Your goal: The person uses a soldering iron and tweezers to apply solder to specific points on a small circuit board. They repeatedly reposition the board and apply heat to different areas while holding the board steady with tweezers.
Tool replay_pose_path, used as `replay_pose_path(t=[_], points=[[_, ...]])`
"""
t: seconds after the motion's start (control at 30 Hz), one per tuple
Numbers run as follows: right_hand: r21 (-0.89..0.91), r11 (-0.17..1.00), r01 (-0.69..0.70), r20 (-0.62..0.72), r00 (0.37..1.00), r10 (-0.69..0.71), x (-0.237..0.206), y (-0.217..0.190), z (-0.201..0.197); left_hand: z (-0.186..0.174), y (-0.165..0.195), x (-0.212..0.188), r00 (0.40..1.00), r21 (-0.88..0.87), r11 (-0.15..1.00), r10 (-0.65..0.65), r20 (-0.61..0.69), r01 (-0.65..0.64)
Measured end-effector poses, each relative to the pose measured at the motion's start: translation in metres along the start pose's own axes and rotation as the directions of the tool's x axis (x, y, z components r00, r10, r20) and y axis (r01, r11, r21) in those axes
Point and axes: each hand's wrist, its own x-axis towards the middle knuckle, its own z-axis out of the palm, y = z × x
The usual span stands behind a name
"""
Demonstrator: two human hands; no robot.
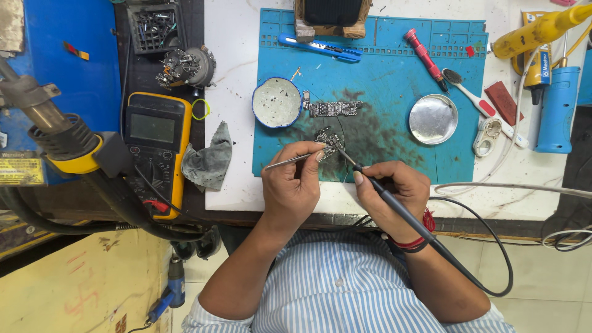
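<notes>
Head view, looking straight down at a workbench. Landmark: blue silicone work mat (394, 80) lying on a white table (228, 74).

Left hand (291, 185) sits at the mat's near edge, fingers curled shut around metal tweezers (295, 160); the tweezer tips reach a small circuit board piece (327, 143) on the mat's near-centre, which is dark and scorched. Right hand (390, 188), just right of the left one and also over the mat's near edge, is closed pen-style on a black soldering iron (394, 206), whose tip touches or nearly touches the same small piece; cannot tell which. The iron's black cable (493, 246) loops off behind the wrist, past the near edge of the table. A red thread band is on the right wrist.

A long narrow circuit board (333, 108) lies mid-mat, just beyond the small piece. A round blue-rimmed dish (277, 102) sits at the mat's left edge. A shiny round metal tin lid (433, 119) is on the mat's right part. A red-handled screwdriver (424, 52) and a blue utility knife (320, 47) lie toward the mat's far side. A white-and-red brush (478, 98) crosses the mat's right edge.

Left of the mat: a grey rag (208, 159), a yellow multimeter (157, 139), and further left a hot-air gun nozzle with hose (49, 123). Right of the mat: a yellow glue gun (542, 28).
</notes>
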Motion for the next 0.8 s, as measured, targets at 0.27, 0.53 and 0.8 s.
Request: replay_pose_path(t=[0.27,0.53,0.8], points=[[-0.007,1.000,-0.005,-0.006,1.000,0.005,-0.0001,-0.0002,0.0004,0.0000,-0.0001,0.0006,1.000,0.012,1.000,-0.006,-0.001,0.006],[-0.020,1.000,0.005,-0.006,1.000,-0.005,0.0002,-0.0010,-0.0004,0.0010,0.0001,0.0011,1.000,0.002,1.000,-0.013,-0.004,0.013],[0.068,0.996,-0.049,-0.040,0.998,0.052,-0.0028,0.0045,0.0020,0.0020,0.0009,0.0012,1.000,0.010,1.000,-0.010,-0.016,0.011]])
